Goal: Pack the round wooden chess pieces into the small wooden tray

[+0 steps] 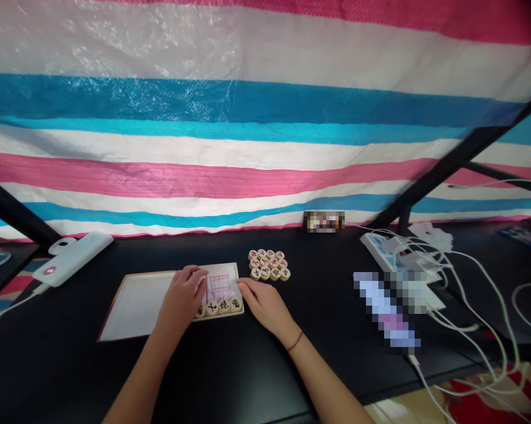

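Observation:
An open shallow box (pixel 242 312) lies on the black desk, its lid (pixel 137 303) folded out flat to the left. Round Chinese chess pieces (pixel 223 305) with black characters line the box's near side, and purple grid lines mark its floor. My left hand (pixel 186 291) reaches over the box's left part with bent fingers; anything under the fingertips is hidden. At the box's right edge, my right hand (pixel 263 301) grips the rim with thumb and forefinger. Beyond it stands a block of chess pieces (pixel 269 265) in rows, some red, some black.
A white power bank or similar device (pixel 73 259) with a cable lies at the left. A power strip (pixel 380 250) with tangled white cables (pixel 468 306) and a blurred-out phone-like object (pixel 386 309) occupy the right. A striped plastic sheet (pixel 247 176) hangs behind the desk.

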